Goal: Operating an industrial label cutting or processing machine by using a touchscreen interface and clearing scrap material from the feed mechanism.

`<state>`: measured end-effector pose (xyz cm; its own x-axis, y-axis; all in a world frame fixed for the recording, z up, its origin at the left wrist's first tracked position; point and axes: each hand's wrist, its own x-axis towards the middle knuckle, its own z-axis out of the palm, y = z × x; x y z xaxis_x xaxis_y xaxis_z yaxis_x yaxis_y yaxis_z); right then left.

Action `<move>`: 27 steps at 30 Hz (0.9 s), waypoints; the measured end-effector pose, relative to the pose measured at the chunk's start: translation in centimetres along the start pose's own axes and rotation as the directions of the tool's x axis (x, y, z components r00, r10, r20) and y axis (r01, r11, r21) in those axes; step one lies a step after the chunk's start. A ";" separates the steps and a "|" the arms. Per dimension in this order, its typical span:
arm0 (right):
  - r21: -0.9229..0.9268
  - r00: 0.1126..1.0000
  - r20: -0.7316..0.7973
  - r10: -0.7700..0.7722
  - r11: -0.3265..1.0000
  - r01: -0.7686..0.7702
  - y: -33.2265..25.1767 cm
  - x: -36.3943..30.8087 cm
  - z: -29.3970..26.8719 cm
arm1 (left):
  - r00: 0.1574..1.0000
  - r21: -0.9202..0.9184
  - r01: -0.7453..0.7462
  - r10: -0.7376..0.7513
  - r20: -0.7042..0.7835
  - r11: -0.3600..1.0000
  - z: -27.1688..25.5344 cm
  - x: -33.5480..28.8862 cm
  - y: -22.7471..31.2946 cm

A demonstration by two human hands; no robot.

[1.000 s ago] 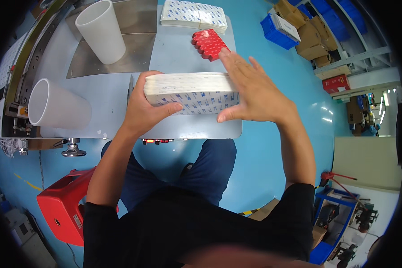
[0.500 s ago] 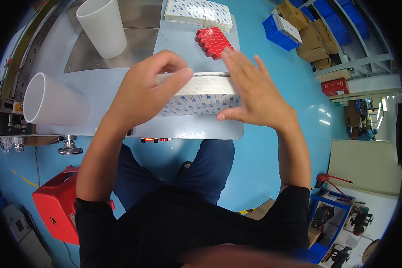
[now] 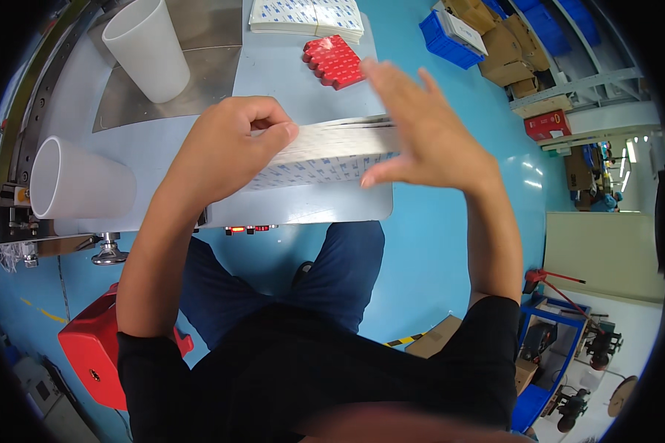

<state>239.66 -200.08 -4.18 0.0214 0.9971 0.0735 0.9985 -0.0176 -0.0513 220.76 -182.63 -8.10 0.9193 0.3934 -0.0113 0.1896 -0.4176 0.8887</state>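
A thick stack of white sheets with blue print (image 3: 332, 145) stands on edge above the grey table, near its front edge. My left hand (image 3: 229, 151) grips the stack's left end, thumb and curled fingers closed on the upper edge. At the other end, my right hand (image 3: 440, 136) is open, fingers stretched and thumb apart; it is slightly blurred, and whether its palm touches the sheets I cannot tell. Beyond the stack lies a red block with a wavy edge (image 3: 334, 63). Behind that is another stack of blue-printed sheets (image 3: 307, 18) with a band around it.
A white cylindrical container (image 3: 148, 55) stands on a metal plate (image 3: 207, 85); another white container (image 3: 89, 181) lies tilted at the left. Rails of a machine (image 3: 33, 111) border the table's left side. A red stool (image 3: 96, 354) is at lower left, a blue crate (image 3: 451, 40) at upper right.
The right hand's fingers have lifted and shifted outward a little from the stack's right end. The left hand keeps its hold, and the stack's right end is slightly higher. The view has shifted slightly.
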 end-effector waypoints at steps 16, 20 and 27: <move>0.102 0.995 0.100 0.016 0.994 -0.026 -0.6 1.5 1.8 | 0.871 0.641 -0.396 0.490 0.035 0.658 0.8 -0.7 -0.8; 0.144 0.979 0.202 0.011 0.989 -0.041 -3.3 4.0 2.1 | 0.895 0.606 -0.398 0.436 0.093 0.688 0.3 -0.6 -1.4; 0.418 0.997 0.033 0.069 0.905 -0.076 -1.3 1.6 1.3 | 0.803 -0.347 -0.551 0.370 -0.467 0.759 -1.5 -0.1 -3.9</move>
<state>238.37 -198.32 -5.32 0.0886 0.9954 0.0369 0.8813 -0.0611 -0.4686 219.46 -179.83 -10.87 0.6478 0.5437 0.5336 -0.4827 -0.2490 0.8396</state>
